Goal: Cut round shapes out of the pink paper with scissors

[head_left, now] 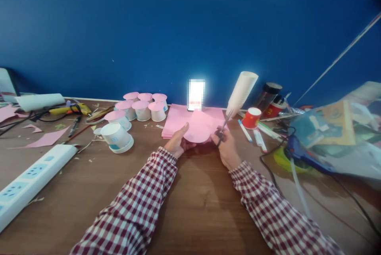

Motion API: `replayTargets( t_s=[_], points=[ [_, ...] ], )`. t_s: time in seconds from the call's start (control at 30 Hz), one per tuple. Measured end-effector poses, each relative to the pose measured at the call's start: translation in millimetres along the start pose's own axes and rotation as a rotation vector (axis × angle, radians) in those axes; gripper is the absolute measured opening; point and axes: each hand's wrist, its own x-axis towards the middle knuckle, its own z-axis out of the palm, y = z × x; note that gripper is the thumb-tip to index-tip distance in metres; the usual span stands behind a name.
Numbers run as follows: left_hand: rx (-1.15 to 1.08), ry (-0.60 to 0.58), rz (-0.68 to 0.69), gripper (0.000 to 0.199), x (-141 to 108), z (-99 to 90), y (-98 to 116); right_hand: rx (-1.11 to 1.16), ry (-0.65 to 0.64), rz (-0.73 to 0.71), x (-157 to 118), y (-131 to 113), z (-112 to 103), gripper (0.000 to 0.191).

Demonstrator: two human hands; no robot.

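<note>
The left hand (177, 142) pinches the rounded pink paper (198, 131) between thumb and fingers, at the near edge of the stacked pink sheets (175, 121). The right hand (228, 148) is closed around the scissors (228, 119) (blades upward, as I see them), beside the paper's right edge.

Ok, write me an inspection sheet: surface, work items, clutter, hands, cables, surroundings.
Surface: brown wood-grain tabletop, small pale scraps at left.
Work items: round-edged pink paper piece over stacked pink paper sheets; slim metal scissors; white paper cups topped with pink paper discs.
Clutter: long white power strip, yellow glue gun at left; red paper cup, blue glue gun at right.
Hands: left hand grips the paper piece; right hand holds the scissors.
Cables: thin black cables at both sides.
Surroundings: blue wall behind.
</note>
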Motion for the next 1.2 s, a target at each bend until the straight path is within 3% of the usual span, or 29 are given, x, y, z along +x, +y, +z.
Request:
replayTargets(
  t_s=[0.13,0.4,0.67,0.87,1.0,1.13,1.2],
  points=[
    [-0.023,-0.120,0.033,0.035,-4,10.1,-9,0.051,0.038,-0.001,1,1,0,0.041],
    [0.025,0.186,0.017,0.026,-1,15.8,-17,-0.182,-0.099,-0.054,-5,-4,3,0.042],
    [0.047,0.177,-0.077,0.027,-4,18.8,-14,-0.301,-0.112,-0.145,-5,-5,2,0.032],
    [-0.033,0.266,0.065,0.023,-1,18.5,-12,-0.365,-0.111,-0.116,-8,-5,2,0.046],
    [-0.074,0.404,0.177,0.024,4,16.5,-9,-0.364,-0.239,-0.117,-20,-8,7,0.036],
    [-0.079,0.522,0.254,0.022,8,15.4,-9,-0.429,-0.486,-0.068,-34,-7,13,0.031],
    [-0.103,0.565,0.287,0.023,9,15.3,-8,-0.459,-0.514,-0.054,-37,-6,14,0.030]
  ],
)
